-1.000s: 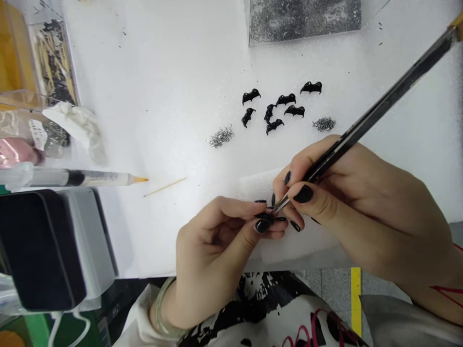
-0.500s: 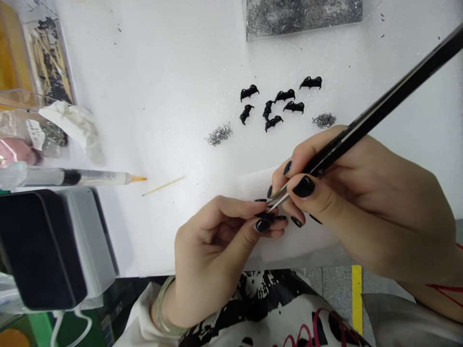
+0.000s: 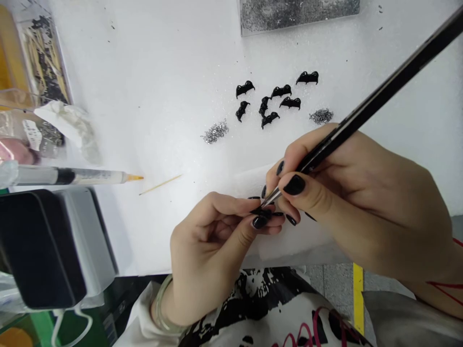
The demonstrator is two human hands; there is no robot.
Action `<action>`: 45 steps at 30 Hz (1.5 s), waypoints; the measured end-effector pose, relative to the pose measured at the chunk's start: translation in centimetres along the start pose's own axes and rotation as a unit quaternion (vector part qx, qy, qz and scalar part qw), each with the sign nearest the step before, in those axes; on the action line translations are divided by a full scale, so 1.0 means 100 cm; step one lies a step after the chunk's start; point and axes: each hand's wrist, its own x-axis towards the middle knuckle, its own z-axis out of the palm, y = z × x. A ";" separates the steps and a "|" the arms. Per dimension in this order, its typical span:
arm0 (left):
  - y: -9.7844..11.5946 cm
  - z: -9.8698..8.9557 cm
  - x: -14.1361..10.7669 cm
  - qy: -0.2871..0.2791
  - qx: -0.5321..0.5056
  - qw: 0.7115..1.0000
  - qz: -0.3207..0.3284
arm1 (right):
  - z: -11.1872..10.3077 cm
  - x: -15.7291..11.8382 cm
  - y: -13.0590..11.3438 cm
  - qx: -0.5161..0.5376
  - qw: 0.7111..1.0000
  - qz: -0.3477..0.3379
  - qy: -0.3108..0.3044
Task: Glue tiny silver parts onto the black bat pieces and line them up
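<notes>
My left hand [image 3: 213, 236] pinches a small black piece [image 3: 263, 212] between thumb and fingertips, so most of it is hidden. It looks like the glossy black bat-shaped pieces [image 3: 290, 102] lying further back. In my right hand [image 3: 347, 197] is a pair of black tweezers [image 3: 347, 127], held like a pen. Their silver tips touch the piece at my left fingertips; whether they grip anything tiny is too small to tell. Beyond my hands lie two heaps of tiny silver metal bits, a left heap [image 3: 215, 132] and a right heap [image 3: 321, 115].
A clear tray [image 3: 300, 14] of dark bits stands at the back. On the left lie a toothpick [image 3: 160, 184], an orange-tipped syringe [image 3: 90, 176], a crumpled tissue [image 3: 68, 123], a box of sticks [image 3: 43, 62] and a black phone-like device [image 3: 39, 246]. The white table [image 3: 162, 86] carries them.
The tweezer tips have come closer together and shifted slightly left and down onto the black piece. The whole view has drifted a little; my left hand keeps its pinch.
</notes>
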 end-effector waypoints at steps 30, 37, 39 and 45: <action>0.000 0.001 -0.001 -0.005 -0.002 1.000 -0.004 | -0.006 -0.003 0.002 -0.079 0.995 -0.059 -0.004; -0.002 0.000 -0.001 -0.011 0.006 1.000 0.005 | -0.002 -0.002 0.000 -0.087 0.995 -0.049 0.011; -0.002 0.001 -0.001 -0.011 0.006 1.000 0.009 | -0.001 -0.002 0.000 -0.081 0.996 -0.045 0.011; -0.002 0.003 -0.002 0.008 0.017 1.000 0.001 | -0.003 -0.003 0.000 -0.087 0.994 -0.061 0.003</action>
